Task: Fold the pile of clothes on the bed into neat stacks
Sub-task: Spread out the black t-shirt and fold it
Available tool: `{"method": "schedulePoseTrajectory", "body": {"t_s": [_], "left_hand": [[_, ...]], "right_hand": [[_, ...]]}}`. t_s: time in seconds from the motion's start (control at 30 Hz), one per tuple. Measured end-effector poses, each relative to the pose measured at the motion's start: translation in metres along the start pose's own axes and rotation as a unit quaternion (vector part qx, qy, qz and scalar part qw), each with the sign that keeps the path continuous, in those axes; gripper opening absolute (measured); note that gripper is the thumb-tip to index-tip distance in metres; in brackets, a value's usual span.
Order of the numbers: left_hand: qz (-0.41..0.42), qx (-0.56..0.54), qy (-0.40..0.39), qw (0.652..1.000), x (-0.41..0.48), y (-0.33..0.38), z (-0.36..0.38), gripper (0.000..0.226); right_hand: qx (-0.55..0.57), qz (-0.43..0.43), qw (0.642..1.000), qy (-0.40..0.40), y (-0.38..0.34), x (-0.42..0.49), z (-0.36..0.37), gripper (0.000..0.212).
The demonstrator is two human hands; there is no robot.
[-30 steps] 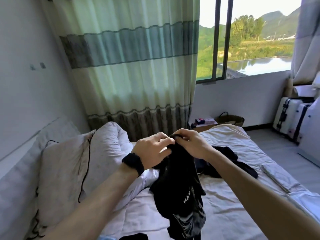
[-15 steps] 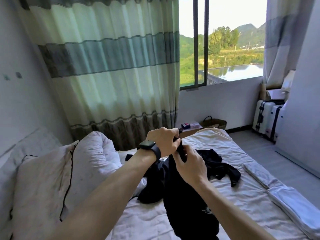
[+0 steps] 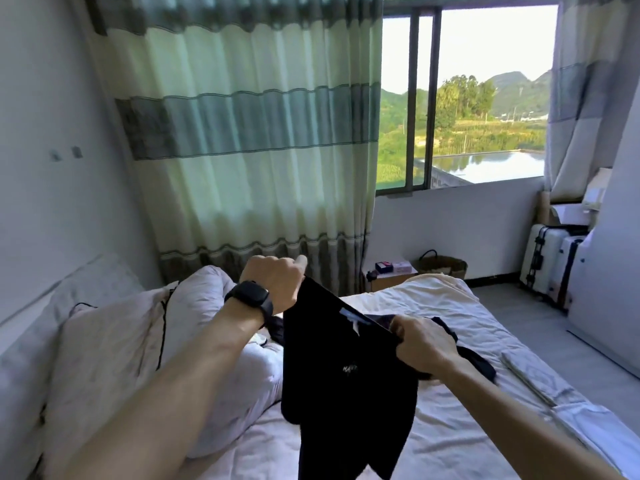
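A black garment (image 3: 343, 379) with a small white label hangs in the air above the bed (image 3: 446, 306). My left hand (image 3: 277, 284), with a black watch on its wrist, grips one upper corner of it. My right hand (image 3: 424, 344) grips the opposite end of the same top edge, lower and further right. The fabric is stretched between the two hands and its lower part drops out of the bottom of the view. More dark clothes (image 3: 474, 360) lie on the bed behind my right hand, partly hidden by it.
A white duvet (image 3: 207, 289) and a pillow (image 3: 110, 344) lie bunched at the left against the wall. Folded white bedding (image 3: 530, 379) runs along the bed's right edge. Beyond the bed stand a low table (image 3: 391, 277), a basket (image 3: 441, 266) and suitcases (image 3: 554, 261) on grey floor.
My hands, close together at the garment's top before, have drawn apart: the left went up and left, the right down and right. The black garment now hangs spread between them.
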State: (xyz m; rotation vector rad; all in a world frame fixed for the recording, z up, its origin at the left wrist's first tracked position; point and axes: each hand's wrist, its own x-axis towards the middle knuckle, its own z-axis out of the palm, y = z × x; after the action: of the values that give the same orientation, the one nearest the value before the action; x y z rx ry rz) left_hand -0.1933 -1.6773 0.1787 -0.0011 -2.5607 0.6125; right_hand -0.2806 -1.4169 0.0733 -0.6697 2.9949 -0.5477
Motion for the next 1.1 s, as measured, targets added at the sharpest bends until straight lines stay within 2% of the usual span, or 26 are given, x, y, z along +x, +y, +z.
{"method": "schedulePoseTrajectory", "body": {"t_s": [0.1,0.17,0.2,0.27,0.33,0.37,0.43,0.5,0.6,0.7,0.77,0.8,0.87,0.9,0.97,1.03,1.1], "left_hand": [[-0.014,0.036,-0.074,0.997,-0.046,-0.040,0.019,0.019],[0.020,0.020,-0.063,0.998,-0.075,-0.041,0.025,0.024],[0.032,0.016,-0.033,0.999,-0.088,-0.038,0.030,0.030],[-0.015,-0.027,-0.007,0.999,-0.103,-0.032,0.038,0.032],[-0.110,-0.128,-0.042,0.985,-0.112,-0.026,0.051,0.018],[-0.186,-0.211,-0.073,0.957,-0.116,-0.025,0.060,0.018],[-0.296,-0.363,-0.125,0.875,-0.124,-0.024,0.073,0.023],[-0.342,-0.465,-0.120,0.808,-0.134,-0.021,0.081,0.030],[-0.332,-0.548,-0.081,0.764,-0.150,-0.016,0.084,0.038],[-0.283,-0.612,-0.121,0.729,-0.160,-0.018,0.077,0.037],[-0.226,-0.636,-0.198,0.711,-0.167,-0.024,0.071,0.044],[-0.205,-0.648,-0.254,0.688,-0.172,-0.029,0.069,0.048],[-0.189,-0.666,-0.371,0.619,-0.183,-0.041,0.068,0.052],[-0.185,-0.660,-0.411,0.602,-0.189,-0.047,0.069,0.050],[-0.168,-0.626,-0.454,0.612,-0.196,-0.057,0.070,0.048],[-0.154,-0.605,-0.466,0.627,-0.199,-0.065,0.063,0.048],[-0.159,-0.627,-0.460,0.609,-0.201,-0.074,0.056,0.046]], "right_hand": [[0.077,0.037,0.996,-0.033,0.007,0.000,-0.031,0.019],[0.072,0.031,0.997,-0.021,-0.004,-0.001,-0.051,0.018],[0.060,0.027,0.998,-0.008,-0.012,-0.002,-0.059,0.017],[0.041,0.021,0.999,0.012,-0.027,-0.006,-0.066,0.020],[0.040,0.018,0.999,0.025,-0.037,-0.011,-0.066,0.025],[0.051,0.015,0.998,0.030,-0.040,-0.013,-0.065,0.026],[0.083,0.003,0.996,0.030,-0.040,-0.019,-0.060,0.026],[0.111,-0.012,0.994,0.003,-0.036,-0.024,-0.052,0.026],[0.141,-0.018,0.988,-0.055,-0.027,-0.037,-0.041,0.027],[0.180,-0.002,0.980,-0.081,-0.016,-0.050,-0.030,0.031],[0.187,0.022,0.977,-0.098,-0.008,-0.055,-0.024,0.037],[0.184,0.031,0.975,-0.119,-0.004,-0.058,-0.021,0.039],[0.179,0.026,0.969,-0.168,0.003,-0.065,-0.016,0.044],[0.186,0.018,0.964,-0.189,0.006,-0.069,-0.013,0.045],[0.217,-0.002,0.950,-0.226,0.010,-0.075,-0.009,0.038],[0.224,-0.022,0.944,-0.242,0.014,-0.077,-0.007,0.041],[0.228,-0.043,0.947,-0.224,0.022,-0.075,-0.008,0.052]]}}
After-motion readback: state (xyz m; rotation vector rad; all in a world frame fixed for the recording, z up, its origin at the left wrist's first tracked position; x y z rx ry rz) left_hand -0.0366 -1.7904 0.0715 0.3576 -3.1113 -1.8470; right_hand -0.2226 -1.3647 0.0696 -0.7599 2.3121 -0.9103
